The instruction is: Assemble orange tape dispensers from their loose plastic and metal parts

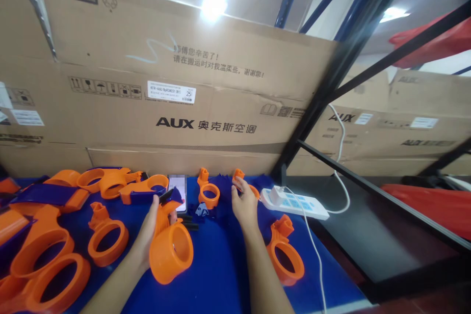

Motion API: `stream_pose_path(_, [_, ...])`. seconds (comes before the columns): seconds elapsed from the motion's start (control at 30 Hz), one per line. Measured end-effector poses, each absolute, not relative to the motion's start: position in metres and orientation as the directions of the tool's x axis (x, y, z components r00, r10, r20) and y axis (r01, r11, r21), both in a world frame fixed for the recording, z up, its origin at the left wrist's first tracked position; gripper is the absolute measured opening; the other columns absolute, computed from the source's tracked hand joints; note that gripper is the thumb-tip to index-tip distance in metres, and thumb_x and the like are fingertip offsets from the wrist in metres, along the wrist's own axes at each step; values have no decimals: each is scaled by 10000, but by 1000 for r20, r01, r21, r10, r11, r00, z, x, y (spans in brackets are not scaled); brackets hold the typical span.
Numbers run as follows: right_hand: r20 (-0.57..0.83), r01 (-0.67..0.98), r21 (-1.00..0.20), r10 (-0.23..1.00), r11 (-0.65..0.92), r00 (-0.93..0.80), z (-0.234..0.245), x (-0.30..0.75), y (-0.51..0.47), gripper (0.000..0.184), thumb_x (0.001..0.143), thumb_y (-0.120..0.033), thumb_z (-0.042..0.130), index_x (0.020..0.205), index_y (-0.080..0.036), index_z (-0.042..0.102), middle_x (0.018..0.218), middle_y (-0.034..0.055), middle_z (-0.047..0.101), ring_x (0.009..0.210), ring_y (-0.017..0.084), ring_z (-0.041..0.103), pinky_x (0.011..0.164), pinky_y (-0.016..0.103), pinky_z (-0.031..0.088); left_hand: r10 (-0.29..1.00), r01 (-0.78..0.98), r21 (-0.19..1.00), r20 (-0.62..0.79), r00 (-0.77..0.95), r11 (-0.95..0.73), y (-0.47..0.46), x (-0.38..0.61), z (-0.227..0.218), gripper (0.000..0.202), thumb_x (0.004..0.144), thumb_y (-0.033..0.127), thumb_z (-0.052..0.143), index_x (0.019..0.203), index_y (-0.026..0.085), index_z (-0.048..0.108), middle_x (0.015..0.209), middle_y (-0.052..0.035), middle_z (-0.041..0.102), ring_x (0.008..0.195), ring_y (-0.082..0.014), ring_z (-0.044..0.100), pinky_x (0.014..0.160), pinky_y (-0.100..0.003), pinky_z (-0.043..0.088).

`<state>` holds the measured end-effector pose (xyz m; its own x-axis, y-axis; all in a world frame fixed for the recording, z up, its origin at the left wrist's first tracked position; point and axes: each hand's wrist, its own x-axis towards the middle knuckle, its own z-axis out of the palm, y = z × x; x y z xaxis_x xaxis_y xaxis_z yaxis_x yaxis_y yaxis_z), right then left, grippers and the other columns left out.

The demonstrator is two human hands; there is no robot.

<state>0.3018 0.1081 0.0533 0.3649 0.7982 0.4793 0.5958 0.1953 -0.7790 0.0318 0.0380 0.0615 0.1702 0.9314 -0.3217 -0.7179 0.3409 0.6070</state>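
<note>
My left hand (149, 228) is closed around an orange tape dispenser (170, 255) that has a dark blue piece (175, 197) at its upper end. The dispenser's round hub faces toward me on the right side. My right hand (246, 202) is farther forward over the blue table, its fingers apart and pointing away. Just behind those fingers lies an orange ring part (253, 191), partly covered by the hand; whether they touch I cannot tell. Dark blue pieces (222, 191) lie left of that hand, beside another orange ring part (209, 196).
Several orange dispensers and parts (59, 279) crowd the left side. A phone (180, 181) stands behind my left hand. A white power strip (294, 203) with a cable lies right, near an orange ring part (286, 260). Cardboard boxes (206, 103) wall off the back; a dark metal frame (316, 93) slants there.
</note>
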Motion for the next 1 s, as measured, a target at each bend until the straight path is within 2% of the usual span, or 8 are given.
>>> stream_pose_path(0.13, [493, 642, -748, 786, 166, 372, 54, 301, 104, 457, 921, -411, 533, 1252, -128, 672, 945, 144, 768, 851, 283, 702, 865, 435, 511, 918, -682, 626, -349, 188, 378, 43, 35, 50, 472, 824, 623, 725, 838, 155, 660, 638, -25, 657, 511, -150, 631, 515, -258, 540])
stream_pose_path(0.27, [537, 671, -721, 752, 173, 382, 57, 300, 101, 391, 937, -376, 497, 1169, -137, 701, 1098, 169, 736, 962, 297, 665, 915, 456, 476, 940, -585, 736, -267, 213, 342, 43, 39, 44, 520, 814, 655, 715, 726, 151, 623, 586, -20, 612, 466, -127, 560, 483, -250, 501])
stream_pose_path(0.37, [557, 663, -714, 755, 224, 344, 59, 288, 96, 382, 966, -403, 486, 1131, -139, 707, 1016, 140, 739, 835, 250, 660, 814, 391, 510, 973, -542, 808, -177, 150, 231, 40, 40, 47, 511, 816, 641, 724, 717, 154, 602, 572, 2, 591, 438, -88, 488, 470, -218, 461])
stream_pose_path(0.47, [550, 597, -695, 831, 401, 81, 58, 263, 85, 371, 990, -428, 511, 1191, -173, 691, 872, 69, 739, 654, 183, 623, 654, 303, 515, 990, -506, 851, -121, 65, 138, 40, 38, 48, 442, 838, 584, 730, 781, 166, 599, 592, 24, 590, 426, -64, 453, 444, -185, 403])
stream_pose_path(0.53, [538, 534, -637, 817, 556, -208, 56, 244, 75, 412, 958, -413, 601, 1313, -206, 637, 964, 63, 758, 680, 170, 640, 673, 290, 533, 995, -456, 884, -97, 37, 103, 43, 37, 46, 419, 848, 575, 719, 830, 172, 608, 610, 26, 596, 425, -68, 462, 426, -186, 374])
stream_pose_path(0.6, [527, 520, -579, 775, 628, -349, 53, 227, 68, 500, 914, -402, 675, 1377, -228, 601, 1057, 76, 764, 750, 185, 672, 717, 303, 552, 997, -400, 914, -67, 23, 71, 46, 36, 42, 404, 850, 567, 716, 878, 176, 618, 619, 28, 599, 430, -77, 481, 424, -193, 368])
stream_pose_path(0.77, [481, 563, -567, 797, 601, -366, 48, 208, 60, 406, 980, -336, 561, 1349, -180, 626, 855, 73, 764, 665, 190, 679, 603, 264, 512, 999, -284, 959, 24, 34, -13, 51, 37, 32, 372, 869, 549, 683, 941, 187, 637, 623, 19, 631, 430, -102, 531, 446, -214, 400])
stream_pose_path(1.0, [468, 638, -460, 779, 618, -417, 49, 208, 52, 399, 1035, -301, 421, 1357, -132, 585, 758, 65, 724, 587, 188, 642, 566, 264, 447, 998, -178, 983, 43, 48, -34, 49, 35, 34, 354, 885, 526, 653, 978, 187, 690, 488, 27, 603, 427, -157, 572, 521, -259, 458])
